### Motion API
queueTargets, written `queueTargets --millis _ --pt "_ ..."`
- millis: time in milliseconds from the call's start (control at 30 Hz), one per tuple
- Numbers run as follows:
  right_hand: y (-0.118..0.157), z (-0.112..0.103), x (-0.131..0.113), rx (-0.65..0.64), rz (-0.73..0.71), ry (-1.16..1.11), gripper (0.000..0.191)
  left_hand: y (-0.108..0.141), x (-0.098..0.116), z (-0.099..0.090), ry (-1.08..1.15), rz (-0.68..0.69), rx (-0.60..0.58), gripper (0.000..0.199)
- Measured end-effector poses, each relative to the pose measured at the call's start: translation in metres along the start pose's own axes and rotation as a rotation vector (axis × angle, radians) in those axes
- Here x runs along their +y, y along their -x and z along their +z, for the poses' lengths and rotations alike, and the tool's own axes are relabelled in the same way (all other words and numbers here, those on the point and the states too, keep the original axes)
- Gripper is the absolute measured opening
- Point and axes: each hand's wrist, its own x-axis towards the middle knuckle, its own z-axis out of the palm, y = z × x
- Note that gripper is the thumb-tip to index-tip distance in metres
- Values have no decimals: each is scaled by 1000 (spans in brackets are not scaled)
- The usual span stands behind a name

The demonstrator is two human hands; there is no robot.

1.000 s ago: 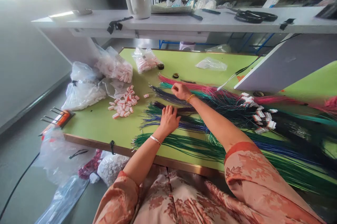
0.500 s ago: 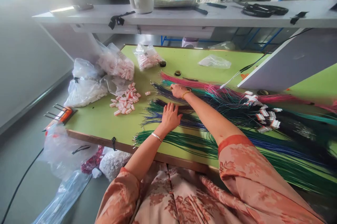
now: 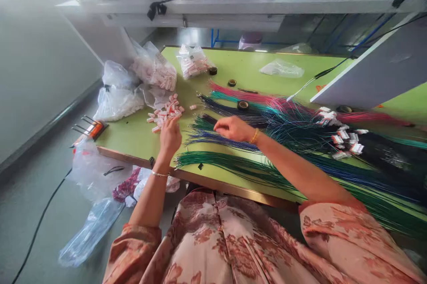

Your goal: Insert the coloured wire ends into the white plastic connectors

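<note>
My left hand reaches to the near edge of a loose pile of small white-and-orange plastic connectors. Its bent fingertips meet the pile, and whether one is gripped between them is hidden. Over the wire bundles hovers my right hand, fingers curled and pressed together; anything in the pinch is too small to see. Below it run blue wires and a green wire bundle. Behind it lie black wires, with a roll of black tape on them, and pink wires.
Bags of connectors stand at the table's left, with an orange pronged tool at its edge. White connectors cap wires at right. A white shelf spans the back; a grey panel rises at right.
My left hand has left the wires and moved left to the connector pile. My right hand has drawn back towards me, uncovering the tape roll on the black wires. The view has shifted slightly.
</note>
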Motion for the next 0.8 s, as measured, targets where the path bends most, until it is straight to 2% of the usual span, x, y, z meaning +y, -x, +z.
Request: queueTargets --millis 133,200,300,400,567,667,800 --pt "22 45 -22 -133 25 138 20 15 -45 -22 -174 -178 44 45" --pt "23 62 -28 -152 90 221 21 22 -55 -24 -213 -231 46 49" --pt "18 76 -35 -153 173 280 21 26 -63 -24 -230 -266 28 53" --pt "14 81 -40 -177 190 310 18 21 -64 -24 -260 -248 -17 50" --pt "13 82 -44 -228 159 379 16 5 -63 -23 -405 -101 -100 41" --pt "14 83 -46 -230 146 426 18 -3 -65 -20 -435 -113 -178 30" --pt "16 82 -45 -202 96 445 19 -5 -67 -19 -401 -116 -170 22"
